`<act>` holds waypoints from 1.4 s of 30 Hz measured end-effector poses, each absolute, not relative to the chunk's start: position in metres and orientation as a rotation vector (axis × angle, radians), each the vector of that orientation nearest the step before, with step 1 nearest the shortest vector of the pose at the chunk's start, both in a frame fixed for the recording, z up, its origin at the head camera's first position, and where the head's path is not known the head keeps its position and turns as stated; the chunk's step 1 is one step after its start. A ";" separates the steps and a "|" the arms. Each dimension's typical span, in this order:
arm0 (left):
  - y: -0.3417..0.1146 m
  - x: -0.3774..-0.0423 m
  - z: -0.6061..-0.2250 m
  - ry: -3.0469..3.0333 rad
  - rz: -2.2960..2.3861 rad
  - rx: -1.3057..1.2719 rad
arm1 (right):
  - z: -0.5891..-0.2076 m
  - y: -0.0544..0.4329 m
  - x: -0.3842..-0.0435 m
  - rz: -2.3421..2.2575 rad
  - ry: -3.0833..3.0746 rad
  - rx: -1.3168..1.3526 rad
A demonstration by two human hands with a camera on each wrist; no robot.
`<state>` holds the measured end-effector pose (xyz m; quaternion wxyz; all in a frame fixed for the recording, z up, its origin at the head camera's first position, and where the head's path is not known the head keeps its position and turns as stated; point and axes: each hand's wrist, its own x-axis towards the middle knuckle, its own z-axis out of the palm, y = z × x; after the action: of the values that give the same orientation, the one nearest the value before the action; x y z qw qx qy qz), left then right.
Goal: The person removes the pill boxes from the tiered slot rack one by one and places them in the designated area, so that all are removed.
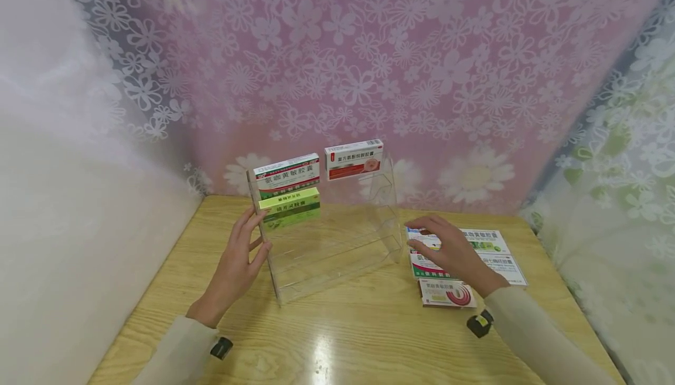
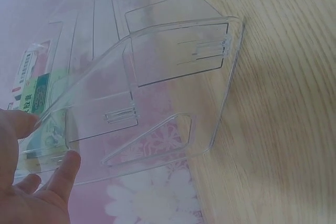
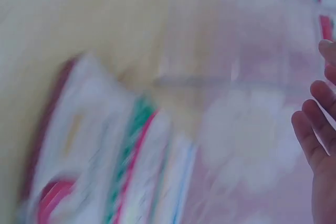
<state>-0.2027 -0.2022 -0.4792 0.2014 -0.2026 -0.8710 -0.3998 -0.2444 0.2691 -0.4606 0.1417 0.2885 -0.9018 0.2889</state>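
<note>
A clear acrylic tiered rack (image 1: 337,256) stands on the wooden table. My left hand (image 1: 237,265) is at its left side, fingers spread; in the left wrist view the fingertips (image 2: 70,163) meet the transparent side panel. A green medicine box (image 1: 290,209) sits on the rack close to those fingers. Behind it on the top tier are a white, red and green medicine box (image 1: 287,175) and, farther right, a white and red medicine box (image 1: 354,161). My right hand (image 1: 448,250), empty with fingers loosely bent, hovers between the rack's right side and some flat-lying medicine boxes (image 1: 501,268).
A smaller white medicine box with red rings (image 1: 447,293) lies at the near edge of the right-hand group. The wooden table (image 1: 337,338) meets a pink flowered backdrop (image 1: 358,68) behind the rack, with pale curtains on both sides.
</note>
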 end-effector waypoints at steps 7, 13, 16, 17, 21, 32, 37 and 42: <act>-0.202 -0.202 -0.480 -2.428 -1.118 -0.567 | -0.429 0.193 -0.269 1.288 -2.601 0.840; -0.201 -0.201 -0.479 -2.428 -1.109 -0.567 | -0.417 0.137 -0.292 1.412 -2.579 0.878; -0.201 -0.200 -0.478 -2.428 -1.103 -0.567 | -0.412 0.113 -0.300 1.413 -2.593 0.889; -0.200 -0.200 -0.478 -2.429 -1.104 -0.566 | -0.410 0.107 -0.302 1.410 -2.601 0.887; -0.200 -0.200 -0.477 -2.434 -1.105 -0.561 | -0.407 0.086 -0.307 1.388 -2.624 0.896; -0.201 -0.202 -0.482 -2.442 -1.107 -0.537 | -0.407 0.073 -0.307 1.323 -2.616 0.918; -0.202 -0.203 -0.484 -2.466 -1.106 -0.510 | -0.400 0.088 -0.301 1.355 -2.561 0.869; -0.202 -0.202 -0.484 -2.458 -1.116 -0.516 | -0.393 0.123 -0.301 1.468 -2.477 0.781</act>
<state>-0.2019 -0.2018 -0.4844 0.1952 -0.1839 -0.8772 -0.3983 -0.3008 0.1230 -0.3931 0.0793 0.2611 -0.8276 0.4905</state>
